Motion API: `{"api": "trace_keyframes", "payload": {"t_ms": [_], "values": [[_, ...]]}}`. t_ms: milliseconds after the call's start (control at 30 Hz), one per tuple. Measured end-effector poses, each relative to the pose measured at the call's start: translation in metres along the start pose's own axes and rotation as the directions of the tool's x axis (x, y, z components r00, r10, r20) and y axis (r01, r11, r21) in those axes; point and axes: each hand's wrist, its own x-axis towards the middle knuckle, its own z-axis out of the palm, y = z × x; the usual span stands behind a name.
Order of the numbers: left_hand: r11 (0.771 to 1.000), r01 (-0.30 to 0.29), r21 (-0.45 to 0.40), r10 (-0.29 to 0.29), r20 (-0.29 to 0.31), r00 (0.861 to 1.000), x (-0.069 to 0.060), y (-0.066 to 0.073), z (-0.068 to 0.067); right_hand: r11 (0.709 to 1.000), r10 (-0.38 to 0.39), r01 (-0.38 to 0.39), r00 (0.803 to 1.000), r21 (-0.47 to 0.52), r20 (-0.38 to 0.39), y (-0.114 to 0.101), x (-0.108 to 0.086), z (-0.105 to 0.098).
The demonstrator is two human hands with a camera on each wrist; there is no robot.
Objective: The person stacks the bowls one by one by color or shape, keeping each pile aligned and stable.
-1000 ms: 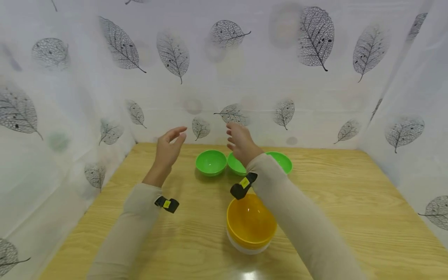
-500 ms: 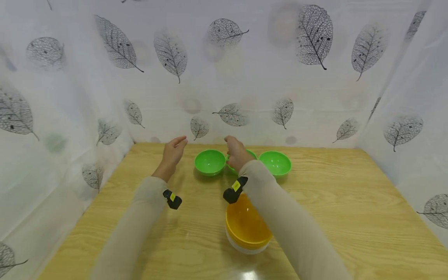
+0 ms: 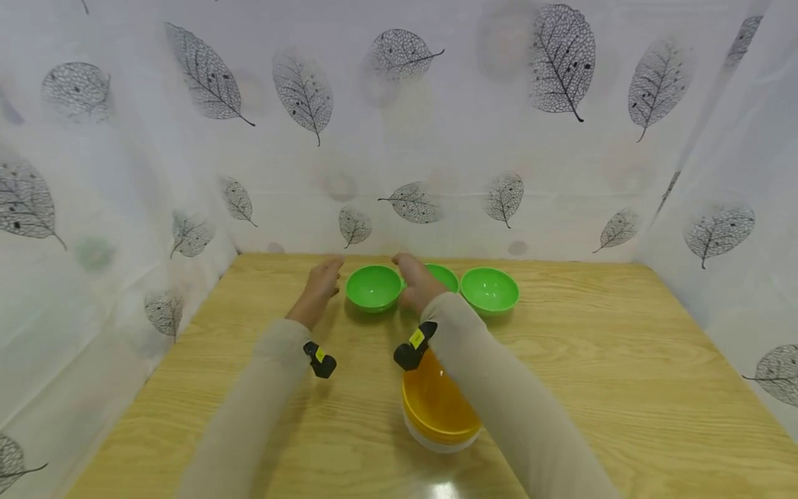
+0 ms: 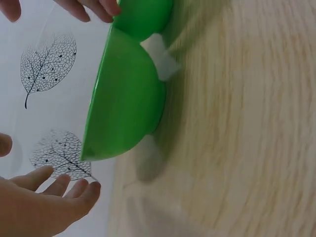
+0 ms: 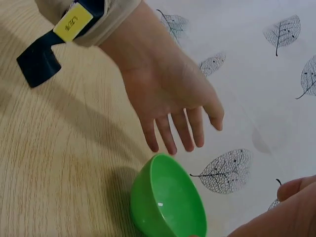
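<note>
Three green bowls stand in a row near the table's back edge: the left green bowl point(image 3: 374, 290), the middle green bowl point(image 3: 444, 277) and the right green bowl point(image 3: 490, 291). My left hand point(image 3: 319, 291) is just left of the left bowl, fingers spread and slightly bent, apart from its rim in the left wrist view. On that bowl's other side, my right hand point(image 3: 419, 283) hangs over the middle bowl and partly hides it. Neither hand holds anything. The right wrist view shows the left hand point(image 5: 165, 89) with its fingertips close to the green bowl point(image 5: 170, 197).
Nearer the front, a yellow bowl point(image 3: 436, 402) sits on a white bowl point(image 3: 436, 443), partly covered by my right forearm. The wooden table point(image 3: 623, 360) is bounded at the back and sides by a leaf-patterned curtain point(image 3: 461, 145).
Both hands have come down toward the left green bowl. The left hand moved right, the right hand slightly left, so they are closer together. The bowls have not moved on the table.
</note>
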Motion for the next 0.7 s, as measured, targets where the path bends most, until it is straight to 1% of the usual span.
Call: {"api": "trace_keyframes", "payload": {"t_ms": [33,133,167,267,367,467,567,667,700], "values": [[1.000,0.007,-0.029,-0.007,0.003,1.000,0.000,-0.002,0.002,0.991,0.037,-0.033,0.999,0.131,-0.027,0.000,0.001,0.001],[0.997,0.021,-0.079,-0.019,0.020,1.000,0.000,-0.007,0.005,0.972,0.068,-0.060,0.997,0.228,-0.026,0.000,0.003,0.004],[0.996,0.026,-0.086,-0.024,0.031,0.999,0.001,-0.008,0.007,0.967,0.079,-0.074,0.997,0.245,-0.012,0.000,0.004,0.004],[0.996,0.030,-0.085,-0.025,0.059,0.998,0.002,-0.011,0.010,0.952,0.102,-0.113,0.993,0.284,0.055,0.002,0.006,0.006],[0.996,0.026,-0.082,-0.019,0.087,0.996,0.004,-0.013,0.013,0.946,0.115,-0.141,0.988,0.292,0.106,0.004,0.009,0.008],[0.997,0.025,-0.072,-0.017,0.104,0.994,0.005,-0.015,0.016,0.942,0.124,-0.154,0.985,0.297,0.118,0.006,0.012,0.009],[0.993,0.046,-0.113,-0.032,0.119,0.992,0.005,-0.016,0.017,0.939,0.131,-0.160,0.985,0.305,0.113,0.008,0.014,0.011],[0.976,0.083,-0.201,-0.055,0.138,0.989,0.004,-0.018,0.018,0.937,0.137,-0.164,0.985,0.309,0.109,0.010,0.016,0.012],[0.971,0.092,-0.218,-0.063,0.135,0.989,0.004,-0.018,0.019,0.937,0.138,-0.164,0.985,0.309,0.104,0.011,0.017,0.013]]}}
